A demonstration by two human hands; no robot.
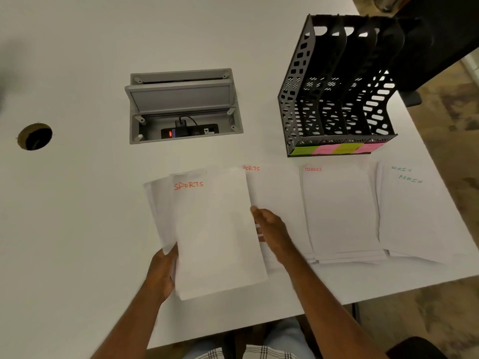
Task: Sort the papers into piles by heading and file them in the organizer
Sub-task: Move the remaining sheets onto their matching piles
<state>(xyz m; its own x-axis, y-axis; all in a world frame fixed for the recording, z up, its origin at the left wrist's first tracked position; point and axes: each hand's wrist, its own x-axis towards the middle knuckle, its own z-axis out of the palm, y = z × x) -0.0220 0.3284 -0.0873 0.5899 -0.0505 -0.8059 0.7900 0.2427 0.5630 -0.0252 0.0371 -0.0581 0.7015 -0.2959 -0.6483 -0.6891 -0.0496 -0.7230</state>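
My left hand [162,270] grips a stack of white papers [207,237] at its lower left edge; the top sheet is headed SPORTS in red. My right hand [272,229] holds the right edge of that top sheet, fingers curled under it. On the white table [77,229] lie three piles: one headed SPORTS [274,193], partly covered by the held stack, one headed FINANCE [339,211], and one headed ADMIN [414,211]. Behind the piles stands a black mesh organizer [337,99] with several slots and green and pink sticky labels along its front.
An open grey cable box [185,107] with a power strip is sunk into the table's middle. A round cable hole [35,136] lies at the far left. The table's right edge runs diagonally past the ADMIN pile. A dark chair [440,42] stands beyond the organizer.
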